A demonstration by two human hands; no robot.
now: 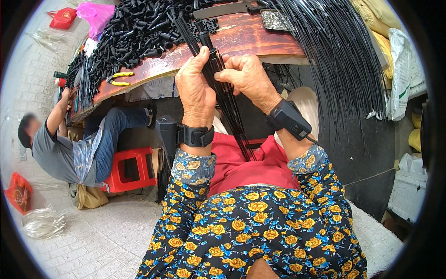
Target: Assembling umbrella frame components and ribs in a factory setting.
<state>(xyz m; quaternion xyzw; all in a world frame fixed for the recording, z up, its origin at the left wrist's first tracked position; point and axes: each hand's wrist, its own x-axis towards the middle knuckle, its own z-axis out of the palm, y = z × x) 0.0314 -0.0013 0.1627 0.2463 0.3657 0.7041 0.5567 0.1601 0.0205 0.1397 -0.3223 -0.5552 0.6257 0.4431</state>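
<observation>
My left hand (pixel 196 86) is closed around a bundle of thin black rods (pixel 231 111) that look like umbrella ribs. The bundle slants from over the table edge down to the red cloth on my lap. A black tubular plastic piece (pixel 205 40) stands at its upper part, beside my left thumb. From the right, my right hand (pixel 246 79) meets the bundle, thumb and forefinger pinched on the rods just below that piece. Its other fingers curl behind, partly hidden.
A reddish wooden table (pixel 237 35) carries a heap of black plastic tubes (pixel 134 32), yellow-handled pliers (pixel 121 78) and a metal tray of small parts (pixel 275 20). Long black rods (pixel 332 51) overhang at right. At left, a co-worker (pixel 69 149) sits on a red stool (pixel 131 169).
</observation>
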